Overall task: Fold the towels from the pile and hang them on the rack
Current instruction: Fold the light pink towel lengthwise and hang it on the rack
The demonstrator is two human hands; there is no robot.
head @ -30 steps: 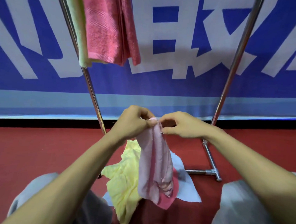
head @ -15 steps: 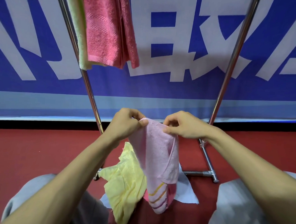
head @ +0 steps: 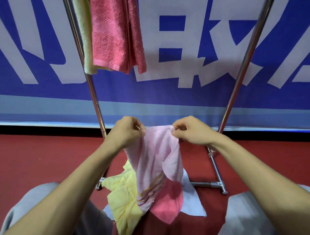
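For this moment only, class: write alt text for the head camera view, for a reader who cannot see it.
Two bare hands, left hand and right hand, pinch the top edge of a pale pink towel that hangs over a pile of yellow, pink and white towels on a red floor. Behind stands a metal rack with a darker pink towel already hung.
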